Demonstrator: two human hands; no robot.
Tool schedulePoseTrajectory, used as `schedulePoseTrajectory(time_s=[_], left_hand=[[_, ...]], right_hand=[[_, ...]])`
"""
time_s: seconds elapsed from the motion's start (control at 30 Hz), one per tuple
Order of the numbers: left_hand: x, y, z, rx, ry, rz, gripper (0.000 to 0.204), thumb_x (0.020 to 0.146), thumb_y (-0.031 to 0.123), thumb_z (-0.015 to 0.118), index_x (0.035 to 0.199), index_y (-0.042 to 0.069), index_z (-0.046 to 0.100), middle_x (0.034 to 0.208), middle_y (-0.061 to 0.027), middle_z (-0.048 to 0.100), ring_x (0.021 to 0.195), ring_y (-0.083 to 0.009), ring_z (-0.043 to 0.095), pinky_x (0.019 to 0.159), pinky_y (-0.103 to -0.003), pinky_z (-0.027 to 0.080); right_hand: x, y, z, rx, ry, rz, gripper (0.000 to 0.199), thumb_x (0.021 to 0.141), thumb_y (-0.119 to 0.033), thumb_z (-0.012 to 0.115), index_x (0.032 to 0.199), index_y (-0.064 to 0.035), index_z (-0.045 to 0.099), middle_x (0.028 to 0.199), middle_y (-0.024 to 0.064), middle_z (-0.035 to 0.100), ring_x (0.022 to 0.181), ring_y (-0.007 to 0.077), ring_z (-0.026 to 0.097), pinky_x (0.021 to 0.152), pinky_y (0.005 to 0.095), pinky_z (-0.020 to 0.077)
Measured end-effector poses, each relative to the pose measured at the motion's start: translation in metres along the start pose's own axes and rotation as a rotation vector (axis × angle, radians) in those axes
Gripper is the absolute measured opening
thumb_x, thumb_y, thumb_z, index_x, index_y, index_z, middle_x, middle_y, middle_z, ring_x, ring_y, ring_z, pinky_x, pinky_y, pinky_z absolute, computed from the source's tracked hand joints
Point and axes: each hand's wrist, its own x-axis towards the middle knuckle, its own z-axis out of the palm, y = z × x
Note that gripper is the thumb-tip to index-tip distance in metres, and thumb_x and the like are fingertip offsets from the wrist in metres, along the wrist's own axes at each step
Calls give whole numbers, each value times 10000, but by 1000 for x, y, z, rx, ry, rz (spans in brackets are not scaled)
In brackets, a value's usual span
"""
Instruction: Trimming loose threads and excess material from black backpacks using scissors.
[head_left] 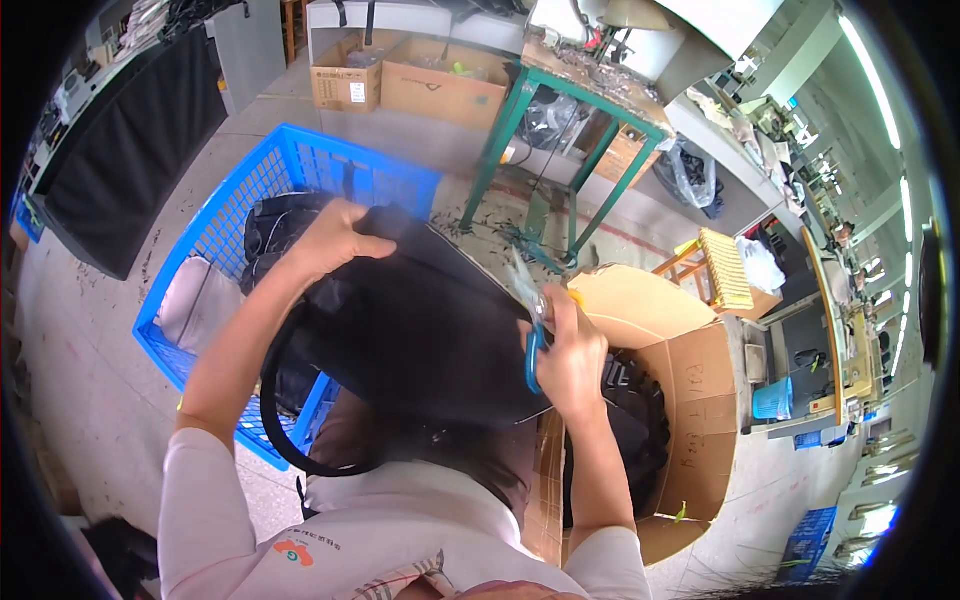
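Observation:
A large black bag [420,320] lies across my lap, its flat panel facing up and a round black handle [270,400] looping out at its near left. My left hand [340,240] grips the bag's far left edge, the thumb on top and the fingers partly hidden. At the bag's right edge, my right hand [572,365] is closed around scissors [534,355] with blue handles. Their blades point up and away from me, slightly blurred. Whether the blades are parted, I cannot tell.
A blue plastic crate [160,300] with black and grey bags stands at the left. Close on my right is an open cardboard box [700,400] holding black bags. Ahead stands a green-legged work table [500,150], with scraps on the floor. A small stool [722,270] is beyond the box.

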Motion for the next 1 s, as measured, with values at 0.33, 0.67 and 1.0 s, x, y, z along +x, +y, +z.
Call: schedulePoseTrajectory(time_s=[0.33, 0.67, 1.0], left_hand=[[-2, -63, -7, -270, 81, 96, 187, 776, 32, 618, 955, -21, 628, 852, -3, 619, 777, -85, 542, 741, -229, 427], [-29, -61, -18, -242, 181, 212, 175, 775, 129, 644, 900, 13, 606, 789, 14, 595, 716, -57, 525, 667, -199, 412], [-50, -76, -38, -161, 212, 307, 299, 716, 261, 722, 850, 9, 635, 868, -50, 621, 777, -115, 548, 713, -242, 402]], right_hand=[[-123, -12, 1, 268, -546, 153, 452, 630, -21, 656, 1054, -87, 514, 791, 120, 592, 695, 295, 610, 584, 363, 492], [-85, 53, -90, 235, -397, 506, 566, 598, -171, 789, 1074, -28, 517, 765, 87, 518, 646, 194, 505, 603, 282, 460], [-84, 77, -73, 433, -612, 385, 602, 578, -270, 802, 1038, 1, 523, 710, 78, 477, 613, 194, 439, 592, 284, 410]])
